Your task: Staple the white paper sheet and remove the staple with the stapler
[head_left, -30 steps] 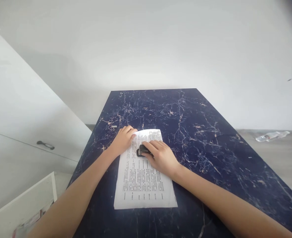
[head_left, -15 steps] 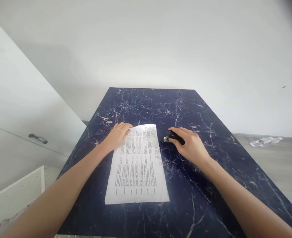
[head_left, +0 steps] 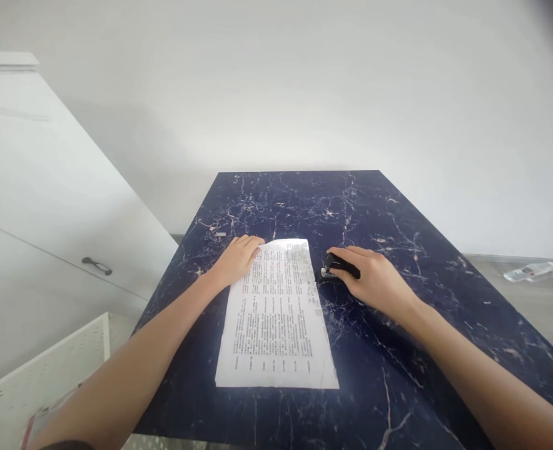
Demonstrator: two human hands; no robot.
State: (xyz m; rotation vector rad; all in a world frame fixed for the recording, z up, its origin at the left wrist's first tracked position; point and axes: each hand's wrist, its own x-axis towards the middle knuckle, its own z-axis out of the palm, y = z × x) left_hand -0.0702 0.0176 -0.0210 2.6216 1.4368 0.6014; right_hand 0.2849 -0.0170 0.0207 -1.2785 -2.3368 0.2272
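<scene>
A printed paper (head_left: pixel 276 325) lies on the dark blue marble-patterned table, its lines of text running lengthwise away from me. My left hand (head_left: pixel 240 259) grips its far left corner, the thumb over the page and the fingers bent at the edge. Just right of the paper, my right hand (head_left: pixel 374 275) is closed around a small black stapler (head_left: pixel 344 266). The stapler's metal nose points left, close beside the paper's right edge. Whether the nose touches the paper I cannot tell.
A small pale piece (head_left: pixel 221 234) and several loose staples (head_left: pixel 476 325) lie on the tabletop (head_left: pixel 295 200). At left stand a white cabinet (head_left: pixel 60 200) and a perforated white panel (head_left: pixel 70 369). Clear plastic packaging (head_left: pixel 537 270) lies on the floor at right.
The view has swung slightly left, so everything sits further right in it. Against the paper, the stapler has shifted slightly toward me. Both hands keep their holds.
</scene>
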